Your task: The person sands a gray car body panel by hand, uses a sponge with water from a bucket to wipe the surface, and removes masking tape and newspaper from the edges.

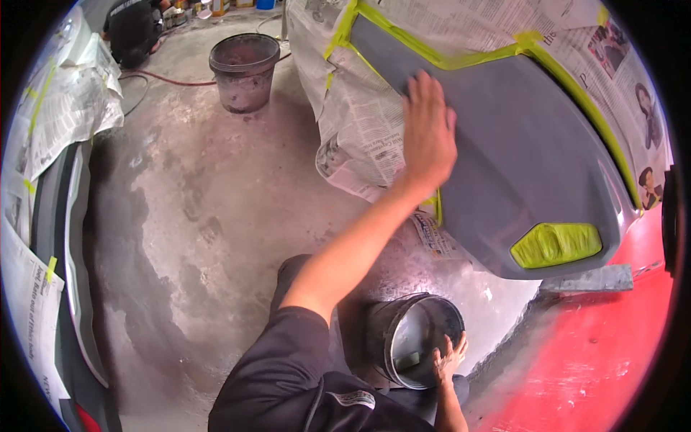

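Note:
Stretched out over the grey car body panel (529, 137), my left hand (430, 140) lies flat with its fingers extended and the thumb on the right. Whether something thin sits under its fingertips cannot be seen. Yellow-green masking tape (461, 61) and newspaper (371, 122) border the panel. A tape-covered recess (556, 245) is near its lower end. Below, my right hand (448, 358) grips the rim of a black bucket (392, 338), fingers over its right side. Inside the bucket are cloudy liquid and a small greyish block (409, 361).
Another dirty bucket (245, 75) stands farther off on the stained concrete floor (180, 216). A red hose (169, 81) runs behind it. Along the left is another part (75, 266) masked with paper. A crouching person (133, 32) is at the far left. Red surface (568, 360) lies at lower right.

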Available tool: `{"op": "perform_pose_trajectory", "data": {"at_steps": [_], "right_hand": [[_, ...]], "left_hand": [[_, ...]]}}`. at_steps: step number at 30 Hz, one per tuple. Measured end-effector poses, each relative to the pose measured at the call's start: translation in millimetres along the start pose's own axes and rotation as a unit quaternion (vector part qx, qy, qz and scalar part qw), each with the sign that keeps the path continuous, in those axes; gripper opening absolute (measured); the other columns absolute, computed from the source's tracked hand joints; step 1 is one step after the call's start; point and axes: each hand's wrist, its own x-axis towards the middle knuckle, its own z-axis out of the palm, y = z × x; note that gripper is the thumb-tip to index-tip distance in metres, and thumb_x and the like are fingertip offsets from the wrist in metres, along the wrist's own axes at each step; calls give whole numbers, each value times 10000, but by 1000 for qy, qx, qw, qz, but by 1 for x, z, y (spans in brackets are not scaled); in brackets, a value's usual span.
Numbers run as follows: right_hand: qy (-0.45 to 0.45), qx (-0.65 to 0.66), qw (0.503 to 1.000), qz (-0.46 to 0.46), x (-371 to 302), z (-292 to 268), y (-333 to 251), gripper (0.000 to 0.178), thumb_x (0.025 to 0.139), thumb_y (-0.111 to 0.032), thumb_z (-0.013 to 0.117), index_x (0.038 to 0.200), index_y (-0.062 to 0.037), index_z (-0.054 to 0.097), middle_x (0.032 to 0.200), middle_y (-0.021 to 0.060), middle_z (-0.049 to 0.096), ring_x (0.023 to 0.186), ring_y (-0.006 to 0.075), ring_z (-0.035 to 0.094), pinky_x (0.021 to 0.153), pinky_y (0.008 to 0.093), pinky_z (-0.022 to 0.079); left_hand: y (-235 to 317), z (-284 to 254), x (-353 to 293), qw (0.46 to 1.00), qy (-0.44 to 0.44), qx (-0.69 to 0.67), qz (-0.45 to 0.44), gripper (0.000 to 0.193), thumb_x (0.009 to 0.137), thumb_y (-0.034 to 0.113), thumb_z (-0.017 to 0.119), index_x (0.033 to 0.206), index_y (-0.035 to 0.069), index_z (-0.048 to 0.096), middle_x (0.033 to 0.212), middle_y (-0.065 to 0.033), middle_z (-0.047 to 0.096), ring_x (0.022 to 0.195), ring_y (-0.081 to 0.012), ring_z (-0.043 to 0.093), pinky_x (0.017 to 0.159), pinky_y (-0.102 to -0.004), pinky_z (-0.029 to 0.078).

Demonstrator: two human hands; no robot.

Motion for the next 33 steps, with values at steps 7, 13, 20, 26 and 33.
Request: {"op": "perform_pose_trajectory", "data": {"at_steps": [7,13,20,26,33], "right_hand": [[-6,-4,1000,7,-2,0,-3,549,832,-370,703,1344,-176,664,1693,207,231,1499,520,247,1164,641,302],[-21,-9,1000,-4,-3,5,-7,552,816,-370,710,1338,-194,672,1701,223,195,1508,523,227,1169,639,297],[-38,-22,999,-13,1,-3,-1,607,838,-494,688,1354,-174,664,1705,236,165,1503,552,195,1139,693,276],[-100,-82,992,-2,1,6,-6,567,811,-406,721,1326,-171,687,1650,158,329,1520,538,166,1171,678,259],[-94,-8,995,17,6,-5,17,546,874,-400,715,1365,-166,660,1562,200,447,1479,570,249,1173,676,279]], "left_hand": [[-16,8,14,991,33,-78,-107,573,1114,249,412,1524,-146,346,1635,-339,280,1531,-512,232,1269,-529,208],[-76,-20,88,975,49,-119,-180,570,1115,229,358,1519,-172,330,1636,-358,255,1532,-515,227,1264,-529,218],[-62,-5,67,979,77,-99,-163,531,1097,229,375,1432,-176,449,1554,-382,383,1477,-500,343,1222,-529,293],[-138,-43,128,995,35,0,-98,439,1087,252,407,1193,-129,596,1291,-350,608,1194,-443,619,1056,-470,474],[-63,-107,-15,939,47,-269,-211,411,1114,276,490,1299,-64,626,1274,-210,662,1248,-308,598,1112,-410,420]]}}
